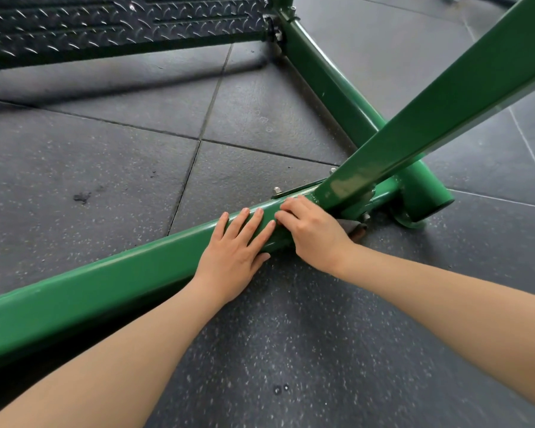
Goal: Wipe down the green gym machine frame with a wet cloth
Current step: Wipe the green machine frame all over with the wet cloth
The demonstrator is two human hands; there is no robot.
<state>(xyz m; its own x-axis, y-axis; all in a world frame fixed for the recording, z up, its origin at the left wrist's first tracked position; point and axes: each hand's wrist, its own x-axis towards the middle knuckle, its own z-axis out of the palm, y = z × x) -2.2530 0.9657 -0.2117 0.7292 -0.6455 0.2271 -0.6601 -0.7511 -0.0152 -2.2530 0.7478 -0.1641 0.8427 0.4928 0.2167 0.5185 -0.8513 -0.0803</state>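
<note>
Two hands on one green frame (105, 291): left (235, 254) flat, right (314, 233) gripping one cloth (354, 227).

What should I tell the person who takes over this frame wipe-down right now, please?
Left hand: flat, fingers straight, resting on the low green bar.
Right hand: fingers curled over the bar at the joint with the slanted beam; a bit of grey cloth shows beyond it, so it probably presses the cloth there, though the grip is hidden.
Done: cannot be judged from the picture; pale smudges remain at the foot of the slanted beam.
Left: the joint, the beam, the round tube and the rest of the bar.
</note>
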